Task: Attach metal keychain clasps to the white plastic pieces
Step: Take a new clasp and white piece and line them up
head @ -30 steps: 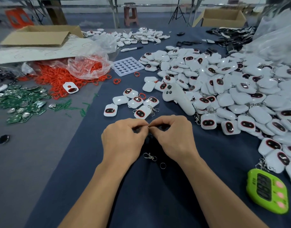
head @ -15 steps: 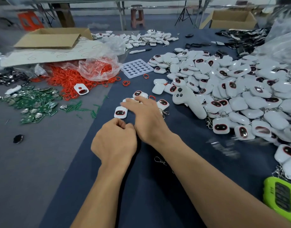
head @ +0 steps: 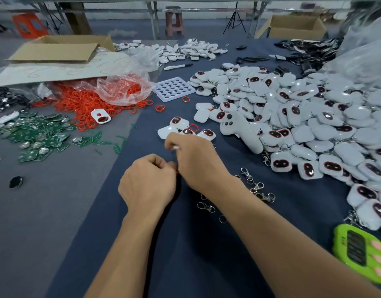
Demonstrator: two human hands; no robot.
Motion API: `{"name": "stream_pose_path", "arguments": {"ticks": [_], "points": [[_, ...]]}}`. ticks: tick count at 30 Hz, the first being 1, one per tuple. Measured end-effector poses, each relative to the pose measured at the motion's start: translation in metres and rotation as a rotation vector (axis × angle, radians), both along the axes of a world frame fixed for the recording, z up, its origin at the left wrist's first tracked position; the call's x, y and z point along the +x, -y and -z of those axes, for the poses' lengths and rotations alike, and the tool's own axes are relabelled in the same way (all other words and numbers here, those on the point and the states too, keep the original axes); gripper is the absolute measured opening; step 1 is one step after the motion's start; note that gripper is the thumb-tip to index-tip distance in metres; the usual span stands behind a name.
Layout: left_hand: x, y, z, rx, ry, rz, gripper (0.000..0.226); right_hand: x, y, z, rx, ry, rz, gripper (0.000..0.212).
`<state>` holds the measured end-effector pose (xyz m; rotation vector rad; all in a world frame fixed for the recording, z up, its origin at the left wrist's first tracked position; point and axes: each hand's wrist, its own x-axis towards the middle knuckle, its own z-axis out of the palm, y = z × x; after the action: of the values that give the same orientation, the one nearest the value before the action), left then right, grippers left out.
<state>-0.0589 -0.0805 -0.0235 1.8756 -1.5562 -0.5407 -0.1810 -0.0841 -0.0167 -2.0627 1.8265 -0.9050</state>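
A long work table fills the view, spread with a dark blue cloth [head: 206, 265] that gives way to grey covering [head: 34, 222] on the left. Behind it stand a stool [head: 174, 22], a tripod [head: 234, 20] and an open cardboard box [head: 293, 26].

Both hands meet near the middle of the cloth. The left hand [head: 148, 183] is curled into a loose fist with thumb against forefinger; what it pinches is hidden. The right hand [head: 196, 162] reaches just past it, fingers bent downward with a sliver of white at the tips, too blurred to tell what it is.

Loose metal clasps [head: 257, 187] lie on the cloth just right of the right wrist, and another clasp [head: 204, 206] lies beside the forearm. A small group of white plastic pieces [head: 206, 134] sits just beyond the right fingertips. The big heap of white pieces [head: 314, 117] covers the right side, with a white controller-shaped handle [head: 239, 130] at its near edge.

A green timer [head: 361, 254] lies at the right edge. To the left are red rings [head: 84, 102], a clear plastic bag [head: 125, 87], green circuit boards [head: 34, 134] and a white tray [head: 174, 89].
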Motion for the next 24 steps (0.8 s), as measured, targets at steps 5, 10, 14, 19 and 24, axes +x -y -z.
{"name": "stream_pose_path", "arguments": {"ticks": [5, 10, 14, 19, 24], "points": [[-0.013, -0.008, 0.002, -0.078, -0.250, 0.228, 0.012, -0.023, -0.043, 0.004, -0.152, 0.638, 0.277, 0.048], [-0.024, -0.013, 0.005, -0.091, -0.499, 0.424, 0.017, -0.046, -0.067, 0.009, -0.009, 1.184, 0.391, 0.029], [-0.029, -0.013, 0.007, -0.041, -0.611, 0.467, 0.008, -0.050, -0.068, 0.007, 0.075, 1.201, 0.330, 0.025], [-0.027, -0.013, 0.005, -0.042, -0.696, 0.499, 0.010, -0.035, -0.070, 0.012, 0.029, 0.852, 0.313, 0.013], [-0.027, -0.017, 0.003, -0.029, -0.634, 0.511, 0.012, -0.039, -0.072, 0.012, 0.000, 0.820, 0.369, 0.020]]}}
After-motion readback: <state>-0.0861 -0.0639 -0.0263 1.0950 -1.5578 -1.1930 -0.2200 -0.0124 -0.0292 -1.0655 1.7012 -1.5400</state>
